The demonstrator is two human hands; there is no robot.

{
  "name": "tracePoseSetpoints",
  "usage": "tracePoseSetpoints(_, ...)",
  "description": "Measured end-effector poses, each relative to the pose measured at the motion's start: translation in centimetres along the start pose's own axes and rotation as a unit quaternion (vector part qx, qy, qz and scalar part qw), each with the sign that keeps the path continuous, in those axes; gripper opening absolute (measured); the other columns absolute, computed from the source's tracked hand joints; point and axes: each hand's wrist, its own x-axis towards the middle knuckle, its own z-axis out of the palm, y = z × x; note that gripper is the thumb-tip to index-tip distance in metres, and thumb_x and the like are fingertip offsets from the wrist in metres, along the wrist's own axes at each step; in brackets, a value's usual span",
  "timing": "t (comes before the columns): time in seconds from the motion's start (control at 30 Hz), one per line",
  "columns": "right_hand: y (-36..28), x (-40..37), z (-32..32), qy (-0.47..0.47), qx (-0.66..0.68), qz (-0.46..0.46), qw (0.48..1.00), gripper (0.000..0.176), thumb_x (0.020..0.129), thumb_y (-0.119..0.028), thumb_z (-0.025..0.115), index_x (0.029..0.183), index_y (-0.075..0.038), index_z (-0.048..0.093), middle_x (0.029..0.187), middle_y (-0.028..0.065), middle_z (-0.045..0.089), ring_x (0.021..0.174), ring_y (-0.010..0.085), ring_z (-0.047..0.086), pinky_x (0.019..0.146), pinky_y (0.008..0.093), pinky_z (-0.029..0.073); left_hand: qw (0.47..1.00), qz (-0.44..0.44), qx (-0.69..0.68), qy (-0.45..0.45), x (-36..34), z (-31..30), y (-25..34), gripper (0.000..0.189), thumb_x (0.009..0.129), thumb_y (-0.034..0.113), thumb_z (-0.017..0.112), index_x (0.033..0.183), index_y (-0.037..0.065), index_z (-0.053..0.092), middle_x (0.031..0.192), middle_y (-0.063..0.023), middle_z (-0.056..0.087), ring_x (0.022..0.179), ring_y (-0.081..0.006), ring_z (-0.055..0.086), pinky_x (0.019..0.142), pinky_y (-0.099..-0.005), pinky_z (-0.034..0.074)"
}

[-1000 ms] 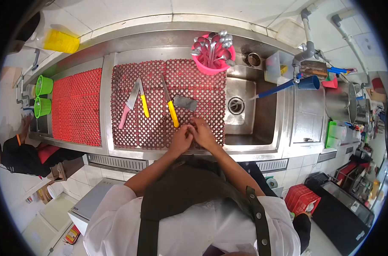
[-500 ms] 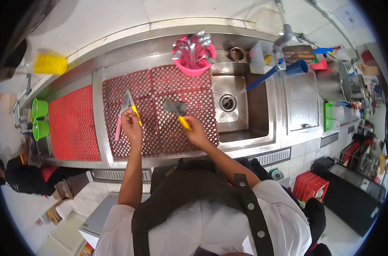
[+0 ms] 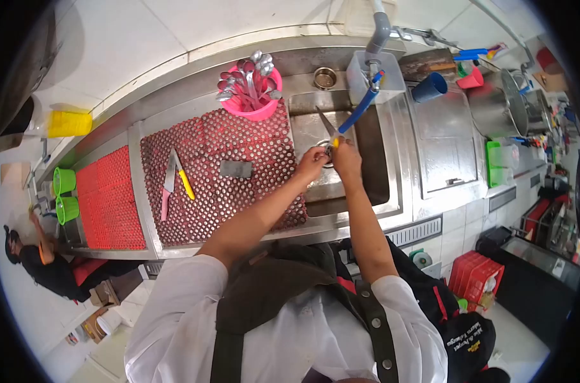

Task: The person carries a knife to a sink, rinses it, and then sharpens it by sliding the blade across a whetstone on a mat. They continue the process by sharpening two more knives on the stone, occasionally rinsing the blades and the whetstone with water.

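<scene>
Over the steel sink (image 3: 366, 175), my right hand (image 3: 346, 163) is closed round the yellow handle of a knife (image 3: 326, 119), whose blade points up and to the left beside the blue hose (image 3: 360, 110). My left hand (image 3: 312, 162) is closed just left of it, near the drain; what its fingers hold, if anything, is hidden. On the red mat (image 3: 207, 137) lie a grey rectangular block (image 3: 236, 169), a pink-handled knife (image 3: 168, 182) and a yellow-handled knife (image 3: 186, 184), these two side by side.
A pink tub (image 3: 264, 113) full of spoons stands at the mat's back edge. Behind the sink are a small round metal bowl (image 3: 325, 78) and a clear plastic box (image 3: 392, 80). A blue cup (image 3: 430, 87) stands at right. Another person (image 3: 47, 265) is at far left.
Both hands have moved right, from the mat to over the sink. My left hand has let go of a knife, now lying on the mat. My right hand carried its yellow-handled knife off the block.
</scene>
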Motion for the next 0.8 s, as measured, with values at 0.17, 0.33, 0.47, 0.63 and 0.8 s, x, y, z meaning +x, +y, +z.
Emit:
tracePoseSetpoints(0.17, 2.0, -6.8, -5.7, -0.014, 0.053, -0.032, 0.998, 0.037, 0.092, -0.018, 0.066, 0.128, -0.01, 0.062, 0.112, 0.0161, 0.069, 0.094, 0.0388, 0.07, 0.078, 0.0497, 0.057, 0.991, 0.121, -0.04, -0.042, -4.2, -2.2, 1.6, 0.026, 0.101, 0.006, 0.06, 0.127, -0.001, 0.06, 0.112, -0.0084, 0.067, 0.104, -0.0166, 0.067, 0.092, -0.0305, 0.055)
tracePoseSetpoints(0.33, 4.0, -13.0, -7.8, 0.029, 0.082, -0.047, 0.995, 0.038, 0.093, -0.014, 0.069, 0.13, -0.007, 0.061, 0.111, 0.0185, 0.067, 0.099, 0.0408, 0.067, 0.082, 0.0485, 0.055, 0.974, 0.159, -0.003, 0.162, -11.9, -17.2, -3.3, 0.02, 0.1, 0.001, 0.057, 0.119, -0.001, 0.062, 0.11, -0.0093, 0.067, 0.102, -0.0161, 0.068, 0.091, -0.0304, 0.055)
tracePoseSetpoints(0.47, -1.6, -11.6, -6.1, 0.027, 0.136, -0.091, 0.986, 0.035, 0.093, -0.012, 0.067, 0.127, -0.002, 0.063, 0.114, 0.0216, 0.068, 0.103, 0.0401, 0.068, 0.086, 0.0467, 0.055, 0.776, 0.139, 0.251, 0.562, -18.2, -30.1, -7.9, 0.029, 0.091, 0.007, 0.065, 0.119, 0.002, 0.061, 0.117, -0.0165, 0.065, 0.11, -0.028, 0.062, 0.097, -0.0421, 0.048)
tracePoseSetpoints(0.63, -14.3, -10.5, -4.0, -0.229, 0.285, -0.229, 0.902, 0.032, 0.094, -0.017, 0.067, 0.123, -0.002, 0.067, 0.098, 0.0204, 0.074, 0.093, 0.0393, 0.071, 0.085, 0.0454, 0.055, 0.694, -0.121, 0.469, 0.533, -22.2, -37.4, -7.3, 0.058, 0.081, 0.031, 0.074, 0.13, 0.008, 0.051, 0.126, -0.0177, 0.058, 0.121, -0.0401, 0.054, 0.098, -0.0634, 0.038)
tracePoseSetpoints(0.8, -22.0, -12.6, 3.8, -0.121, 0.159, -0.345, 0.917, 0.045, 0.092, -0.021, 0.069, 0.133, -0.005, 0.061, 0.133, 0.0199, 0.061, 0.121, 0.0396, 0.059, 0.103, 0.0483, 0.046, 0.725, -0.141, 0.52, 0.429, -23.5, -41.5, -3.3, 0.079, 0.08, 0.039, 0.08, 0.146, 0.015, 0.044, 0.135, -0.0144, 0.052, 0.128, -0.0369, 0.049, 0.101, -0.0634, 0.036)
